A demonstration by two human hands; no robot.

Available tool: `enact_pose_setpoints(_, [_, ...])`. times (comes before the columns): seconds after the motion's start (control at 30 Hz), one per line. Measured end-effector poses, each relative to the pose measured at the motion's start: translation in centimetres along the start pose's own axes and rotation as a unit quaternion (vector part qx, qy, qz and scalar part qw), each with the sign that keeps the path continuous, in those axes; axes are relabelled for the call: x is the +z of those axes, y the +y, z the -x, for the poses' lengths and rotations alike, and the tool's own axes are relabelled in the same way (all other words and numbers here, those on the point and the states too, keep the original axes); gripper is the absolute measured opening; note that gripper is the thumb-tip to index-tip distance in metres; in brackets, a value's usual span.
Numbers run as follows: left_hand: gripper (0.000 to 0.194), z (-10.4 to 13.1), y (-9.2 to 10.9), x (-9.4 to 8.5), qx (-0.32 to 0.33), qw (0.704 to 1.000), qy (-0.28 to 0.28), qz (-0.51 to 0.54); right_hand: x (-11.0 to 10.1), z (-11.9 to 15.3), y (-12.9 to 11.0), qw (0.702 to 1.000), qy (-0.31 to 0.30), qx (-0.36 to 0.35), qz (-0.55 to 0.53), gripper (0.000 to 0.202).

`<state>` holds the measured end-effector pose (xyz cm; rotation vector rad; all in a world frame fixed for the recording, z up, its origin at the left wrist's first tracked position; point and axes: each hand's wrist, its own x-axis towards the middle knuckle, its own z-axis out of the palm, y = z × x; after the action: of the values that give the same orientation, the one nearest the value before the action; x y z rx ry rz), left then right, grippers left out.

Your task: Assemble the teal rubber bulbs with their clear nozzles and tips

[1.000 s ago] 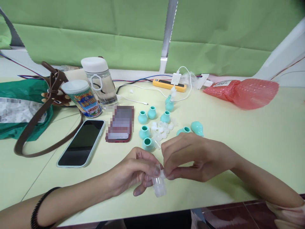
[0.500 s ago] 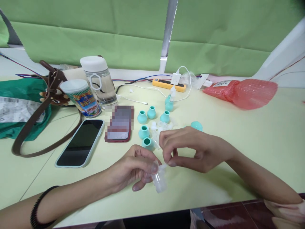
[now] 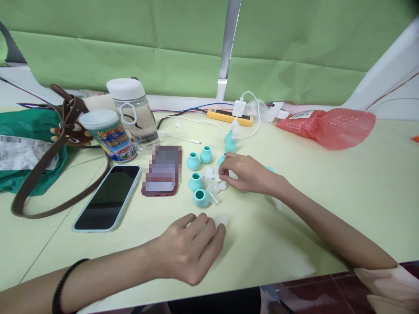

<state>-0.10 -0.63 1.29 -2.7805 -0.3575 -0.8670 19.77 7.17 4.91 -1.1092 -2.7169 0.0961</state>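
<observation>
One broad, pale yellow-green counter (image 3: 340,187) carries everything. Near its front edge, the left hand (image 3: 193,248) is palm-down, fingers curled; nearer its middle, the right hand (image 3: 252,174) dips with fingers bent inward (I cannot tell whether they pinch anything). Round-bellied teal bulbs (image 3: 200,198) stand mouth-up, probably to keep their openings reachable. Beside them lie small translucent plastic parts (image 3: 212,187), likely heaped for easy picking. A frosted plastic piece (image 3: 222,219) shows at the left fingertips, gripped or not I cannot tell. Half a second ago both hands met over it; now they are apart.
</observation>
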Motion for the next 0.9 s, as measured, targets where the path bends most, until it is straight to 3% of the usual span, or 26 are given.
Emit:
enact_pose_setpoints(0.1, [0.021,0.5,-0.3,0.6,0.087,0.989,-0.061,-0.108,0.3,0.0,0.2,1.000,0.001,0.015,0.023,0.014])
enact_pose_setpoints(0.3, [0.013,0.5,-1.3,1.3,0.120,0.977,-0.080,-0.158,-0.4,0.2,0.1,0.999,0.004,0.017,-0.033,0.016])
enact_pose_setpoints(0.43, [0.016,0.8,-1.5,1.6,0.114,0.978,-0.083,-0.152,-1.9,0.6,-0.1,0.998,0.012,0.036,-0.054,0.016])
enact_pose_setpoints(0.67, [0.013,1.2,-1.5,2.5,0.104,0.980,-0.076,-0.155,-4.8,4.3,3.0,0.975,-0.064,0.211,0.040,0.025])
enact_pose_setpoints(0.83, [0.023,1.0,-1.3,2.5,0.073,0.979,-0.111,-0.153,-2.8,6.7,6.3,0.936,-0.149,0.314,0.047,0.058])
enact_pose_setpoints(0.9, [0.027,0.9,-1.2,2.4,0.061,0.977,-0.138,-0.150,-1.9,6.9,7.0,0.929,-0.186,0.319,-0.001,0.054])
